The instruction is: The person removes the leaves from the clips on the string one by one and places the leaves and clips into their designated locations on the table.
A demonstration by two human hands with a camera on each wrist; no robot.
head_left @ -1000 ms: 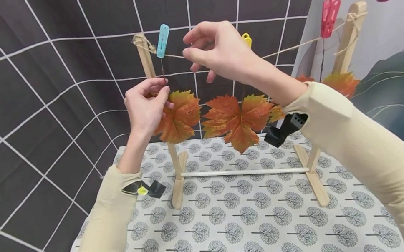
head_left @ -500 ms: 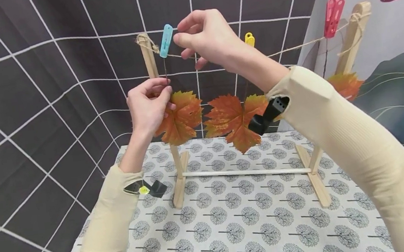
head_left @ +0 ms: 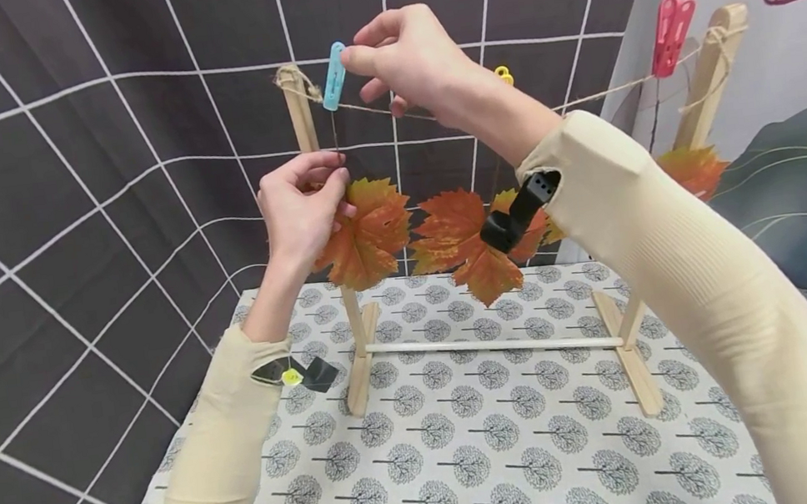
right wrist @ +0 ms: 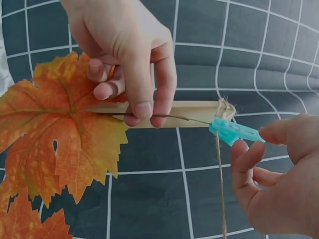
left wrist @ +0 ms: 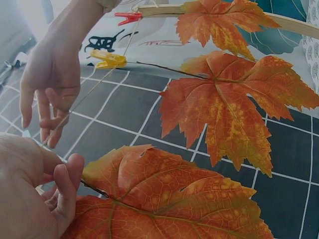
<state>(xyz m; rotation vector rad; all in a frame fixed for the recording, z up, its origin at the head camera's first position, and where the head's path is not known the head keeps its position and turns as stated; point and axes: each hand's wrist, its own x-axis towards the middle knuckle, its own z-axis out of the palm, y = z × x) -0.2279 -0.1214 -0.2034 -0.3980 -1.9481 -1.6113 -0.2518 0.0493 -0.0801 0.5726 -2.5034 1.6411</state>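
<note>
My left hand (head_left: 300, 210) pinches the thin dark stem (right wrist: 178, 117) of an orange maple leaf (head_left: 369, 239) between thumb and index finger. Above it, a light blue clothespin (head_left: 334, 82) sits on the twine at the stem's upper end. My right hand (head_left: 418, 61) is at the clothespin's handle end. In the right wrist view its thumb and index finger lie on either side of the clothespin (right wrist: 232, 131), touching the handles. The left wrist view shows the leaf (left wrist: 164, 199) close up; there the clothespin is mostly hidden behind the left hand.
Twine (head_left: 603, 91) runs between two wooden posts (head_left: 710, 75), joined low down by a white rod (head_left: 491, 345). A yellow clothespin (left wrist: 108, 59) and a red clothespin (head_left: 672, 34) hold further leaves (left wrist: 219, 107). The stand is on a tree-print tablecloth (head_left: 429, 459) before a dark grid curtain (head_left: 123, 185).
My right hand has moved left and up to the blue clothespin, which it stood apart from earlier. The left hand has kept its pinch on the leaf's stem.
</note>
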